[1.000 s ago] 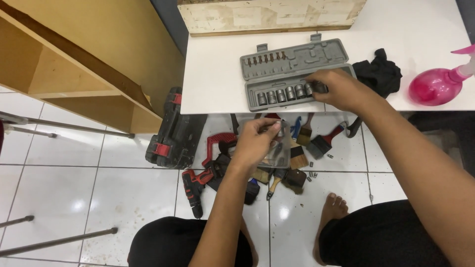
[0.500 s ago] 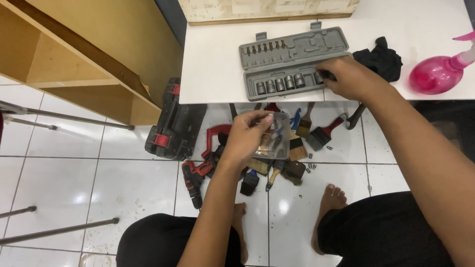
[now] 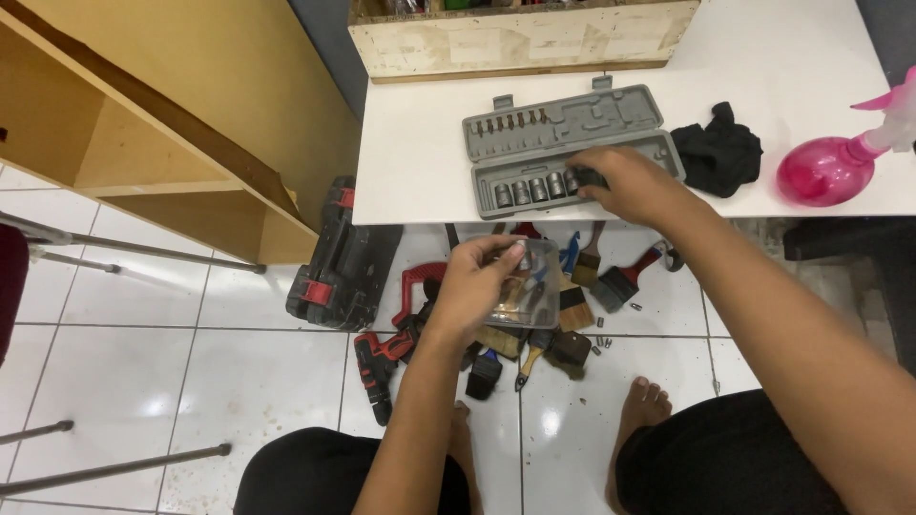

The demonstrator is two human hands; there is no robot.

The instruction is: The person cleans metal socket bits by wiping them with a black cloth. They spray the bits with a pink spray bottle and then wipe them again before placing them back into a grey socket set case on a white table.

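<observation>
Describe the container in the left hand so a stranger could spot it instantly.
Start at the white table with the open grey socket case. Just below its front edge, above the tools on the floor, the left hand grips a small clear plastic box, the only see-through thing there.

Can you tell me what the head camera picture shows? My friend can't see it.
A person's right hand puts a dark socket into a grey socket set case on a white table, while the left hand holds a clear plastic container. Below lie paintbrushes and a red drill.
</observation>
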